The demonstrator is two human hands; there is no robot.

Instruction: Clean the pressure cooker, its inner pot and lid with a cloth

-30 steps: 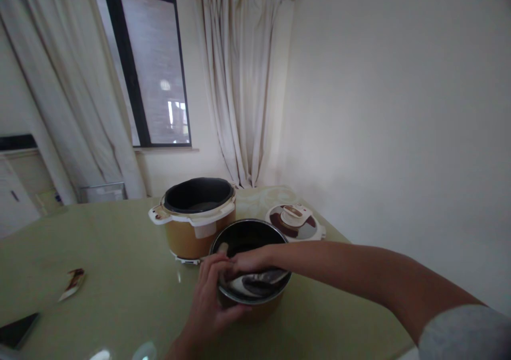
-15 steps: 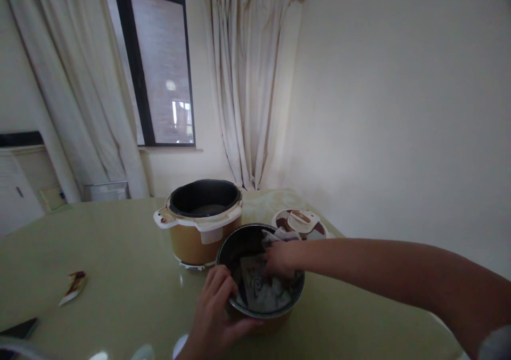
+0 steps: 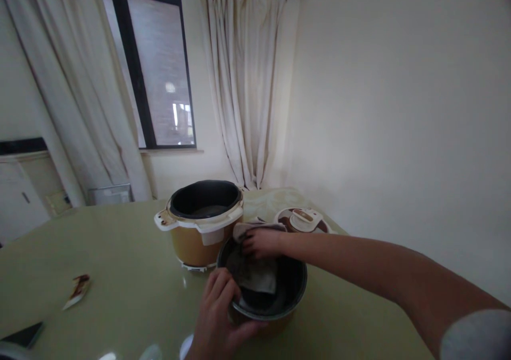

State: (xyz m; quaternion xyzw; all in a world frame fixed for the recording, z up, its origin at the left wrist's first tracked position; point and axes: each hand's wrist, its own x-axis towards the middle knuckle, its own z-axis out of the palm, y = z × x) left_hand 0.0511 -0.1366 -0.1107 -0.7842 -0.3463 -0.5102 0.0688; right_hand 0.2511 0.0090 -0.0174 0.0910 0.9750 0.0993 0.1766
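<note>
well, the pot [image 3: 295,283] sits on the right part of the glossy green table [image 3: 131,275], nearer the table's right edge than its left. it is round and deep, with a dark, nearly black inside that carries a dull sheen along the right wall, and a thin greyish rim that catches light on the near side. below that rim a strip of brownish outer wall shows, dim in shadow. whether it stands level or leans slightly is hard to tell.

the left hand [image 3: 216,301] pinches the pot's near left rim, fingers curled over the top and thumb stretched along the outside. the right hand [image 3: 264,241] is at the far side of the pot, fingers bent close together and clutching a cloth [image 3: 261,278]; its thumb cannot be made out. the cloth is pale grey and creased, one part bunched over the far rim, another hanging down inside as a darker flap with a straight lower edge.

just behind and left of the pot, toward the table's far edge, stands a golden-brown cooker body [image 3: 188,245] with a white collar and a black well. a white and brown lid [image 3: 302,219] lies near the table's far right corner, partly behind the right forearm [image 3: 359,259].
</note>
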